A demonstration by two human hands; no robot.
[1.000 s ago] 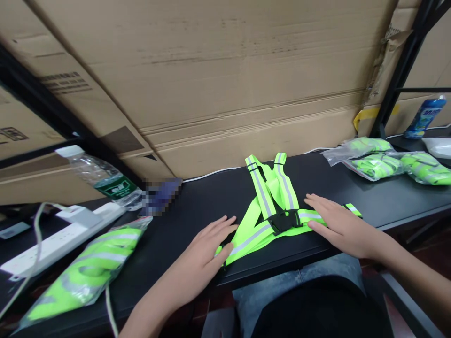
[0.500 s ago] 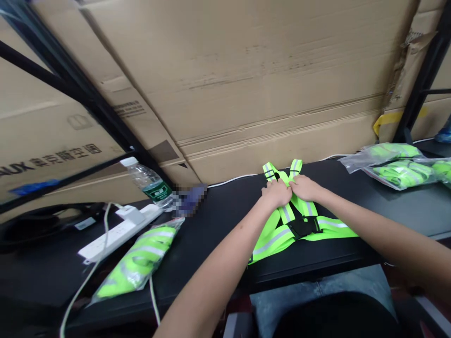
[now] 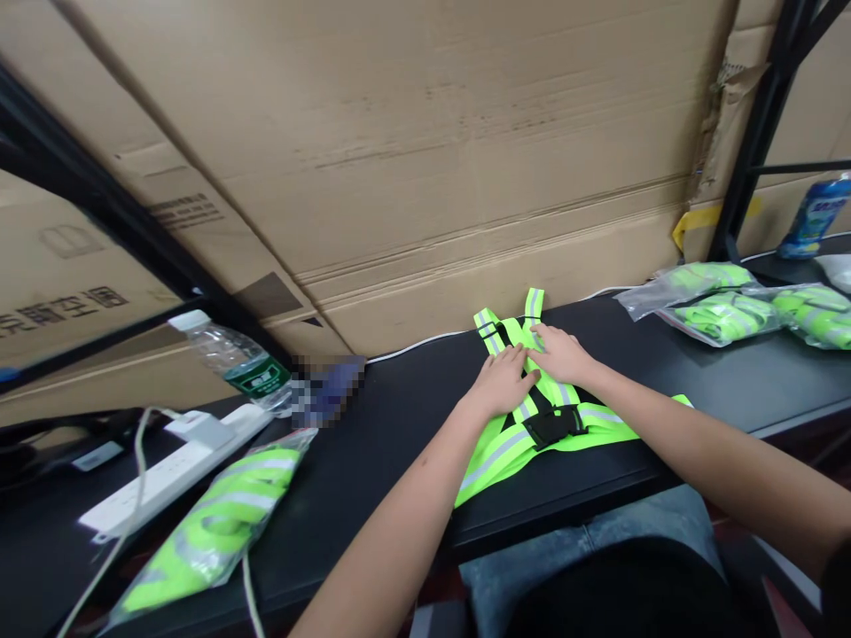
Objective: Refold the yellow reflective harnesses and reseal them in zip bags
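Observation:
A neon yellow-green reflective safety harness vest (image 3: 495, 456) lies flat on the black table (image 3: 392, 452), its silver-striped straps forming a Y. A black plastic buckle (image 3: 549, 425) joins the waist straps. My left hand (image 3: 502, 381) rests flat on the upper straps, and my right hand (image 3: 562, 354) lies just beside it, fingertips almost touching. Neither hand grips anything. Both hands hide part of the straps.
Plastic bags of folded neon vests lie at left (image 3: 213, 523) and far right (image 3: 724, 319). Also on the table are a white power strip (image 3: 173, 470) with cable, a water bottle (image 3: 232, 359) and a blurred object (image 3: 325, 390). Large cardboard sheets (image 3: 432, 177) stand behind.
My hands have eased from gathering the upper straps to lying flatter on them. The vest sits slightly differently, and the view has shifted slightly.

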